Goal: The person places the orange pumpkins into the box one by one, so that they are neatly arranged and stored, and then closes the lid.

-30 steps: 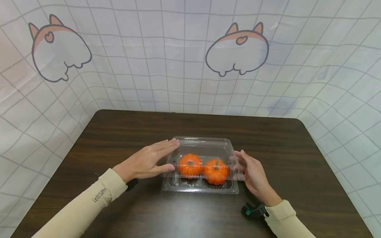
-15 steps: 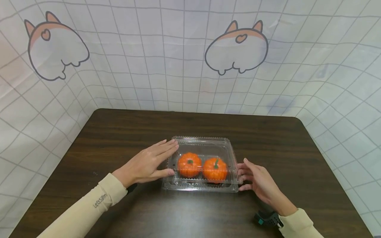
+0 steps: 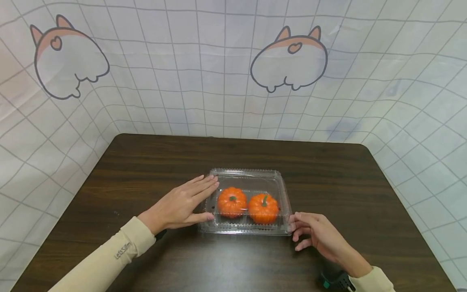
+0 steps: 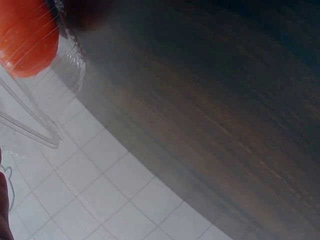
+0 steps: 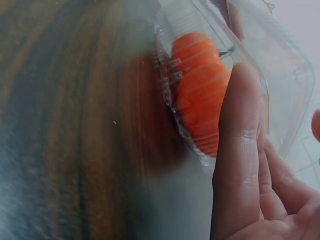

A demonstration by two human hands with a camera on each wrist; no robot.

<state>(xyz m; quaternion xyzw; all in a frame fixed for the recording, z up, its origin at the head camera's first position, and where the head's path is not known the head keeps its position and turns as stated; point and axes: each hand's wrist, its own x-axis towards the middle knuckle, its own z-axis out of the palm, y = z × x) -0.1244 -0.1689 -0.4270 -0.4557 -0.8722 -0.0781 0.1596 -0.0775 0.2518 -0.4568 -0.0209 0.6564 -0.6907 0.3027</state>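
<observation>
A clear plastic clamshell box [image 3: 251, 182] lies on the table with two small orange pumpkins inside, one on the left [image 3: 232, 202] and one on the right [image 3: 263, 209]. Its lid is down over them; whether the rims meet fully I cannot tell. My left hand [image 3: 182, 201] rests with straight fingers against the box's left side. At the front right corner, my right hand [image 3: 319, 233] touches the lid's edge with loosely bent fingers. The right wrist view shows a straight finger [image 5: 240, 145] along the clear plastic wall, the thumb apart from it.
The dark wooden table [image 3: 164, 158] extends around the box on all sides. A white gridded curtain [image 3: 182, 81] with cartoon dog prints hangs behind it and along both sides.
The lid's front edge has come down toward the base. My right hand has shifted toward me and slightly right, from the box's right side to its front corner. My left hand stays nearly still.
</observation>
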